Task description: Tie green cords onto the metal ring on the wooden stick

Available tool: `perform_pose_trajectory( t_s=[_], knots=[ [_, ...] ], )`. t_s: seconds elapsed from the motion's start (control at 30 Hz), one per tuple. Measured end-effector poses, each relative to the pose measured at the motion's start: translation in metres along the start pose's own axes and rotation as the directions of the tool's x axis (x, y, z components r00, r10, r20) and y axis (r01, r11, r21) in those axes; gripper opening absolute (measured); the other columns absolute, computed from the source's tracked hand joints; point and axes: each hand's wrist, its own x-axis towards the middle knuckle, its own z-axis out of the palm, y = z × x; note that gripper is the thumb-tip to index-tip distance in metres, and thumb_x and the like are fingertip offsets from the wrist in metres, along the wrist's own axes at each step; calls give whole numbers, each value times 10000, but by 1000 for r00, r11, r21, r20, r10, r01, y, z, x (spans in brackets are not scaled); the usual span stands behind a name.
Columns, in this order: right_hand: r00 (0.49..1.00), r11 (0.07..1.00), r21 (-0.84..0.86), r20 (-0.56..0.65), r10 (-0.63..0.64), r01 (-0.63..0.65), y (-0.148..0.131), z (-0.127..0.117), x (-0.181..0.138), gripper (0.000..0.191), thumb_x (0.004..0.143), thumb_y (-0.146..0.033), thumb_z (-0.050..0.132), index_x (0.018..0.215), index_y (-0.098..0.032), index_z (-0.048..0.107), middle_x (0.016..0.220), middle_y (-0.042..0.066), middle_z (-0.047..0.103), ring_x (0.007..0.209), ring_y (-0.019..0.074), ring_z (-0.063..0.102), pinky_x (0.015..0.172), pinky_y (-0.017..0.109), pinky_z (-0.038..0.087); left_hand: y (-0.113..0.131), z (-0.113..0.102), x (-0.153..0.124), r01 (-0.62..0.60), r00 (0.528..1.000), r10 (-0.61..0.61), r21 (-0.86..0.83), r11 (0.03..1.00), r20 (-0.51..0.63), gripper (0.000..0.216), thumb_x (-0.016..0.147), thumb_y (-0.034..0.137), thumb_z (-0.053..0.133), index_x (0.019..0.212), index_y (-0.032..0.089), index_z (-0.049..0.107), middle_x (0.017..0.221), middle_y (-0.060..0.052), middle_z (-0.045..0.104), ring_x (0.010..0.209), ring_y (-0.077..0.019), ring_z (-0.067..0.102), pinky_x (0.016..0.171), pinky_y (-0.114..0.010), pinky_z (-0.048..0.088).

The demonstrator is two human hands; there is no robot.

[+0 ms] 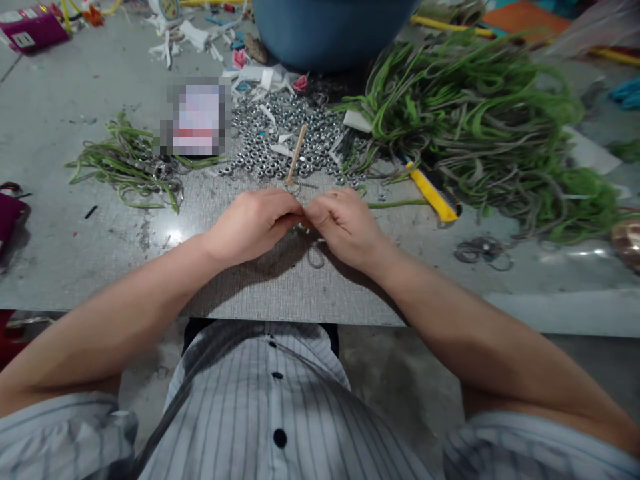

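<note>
My left hand (257, 223) and my right hand (345, 223) meet above the front part of the table, fingertips pinched together. Between them is a thin cord; a grey loop of the cord (316, 257) shows below my fingers, with a little green near the left fingertips. Most of what the fingers grip is hidden. Just beyond my hands, a thin wooden stick (298, 152) leans up out of a pile of small silvery metal rings or nuts (250, 143). A green cord (397, 204) runs to the right from behind my right hand.
A large heap of green and grey cords (475, 113) lies at right, with a yellow-handled cutter (434, 193) against it. A smaller cord bundle (130, 163) is at left, near a blurred-out object (197, 120). A blue tub (335, 33) stands behind. The table's front edge (300, 321) is close to my body.
</note>
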Motion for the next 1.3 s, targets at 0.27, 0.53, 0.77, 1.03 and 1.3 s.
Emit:
perform_pose_trajectory(
  t_s=[0.27,0.53,0.77,1.03,1.3],
  knots=[
    [999,998,57,33,-24,22,-4,-8,0,637,1016,-748,301,713,-242,541,700,24,601,755,204,564,769,379,386,-2,0,1,31,999,-30,-30,999,20,220,985,167,521,906,173,726,862,-38,772,785,-151,719,713,-239,519],
    [998,999,41,58,-22,20,-1,-11,-3,435,1031,-563,474,793,-237,637,792,41,689,835,232,607,839,414,394,-8,1,-1,22,999,-21,-28,999,48,266,1000,198,446,945,204,707,901,-36,761,834,-169,726,754,-258,532],
    [997,999,8,72,-40,39,3,-12,-3,289,984,-471,592,830,-239,668,823,38,727,867,247,636,860,425,402,-7,-4,-1,-18,995,18,0,1000,97,234,991,208,485,904,185,701,851,-38,724,779,-157,691,689,-237,495],
    [985,986,-161,172,-23,51,6,-7,-4,130,883,-370,734,922,-246,726,915,55,730,983,294,639,883,434,374,-5,-9,1,64,966,-72,40,997,250,210,926,120,520,885,187,715,969,-63,706,819,-171,681,773,-272,534],
    [986,996,-90,168,-7,22,8,-5,-2,87,852,-308,740,883,-228,725,876,47,722,930,267,635,880,419,383,-1,-10,3,89,933,-122,113,990,340,198,946,129,538,914,170,729,1008,-72,704,847,-185,672,796,-296,533]
  ],
)
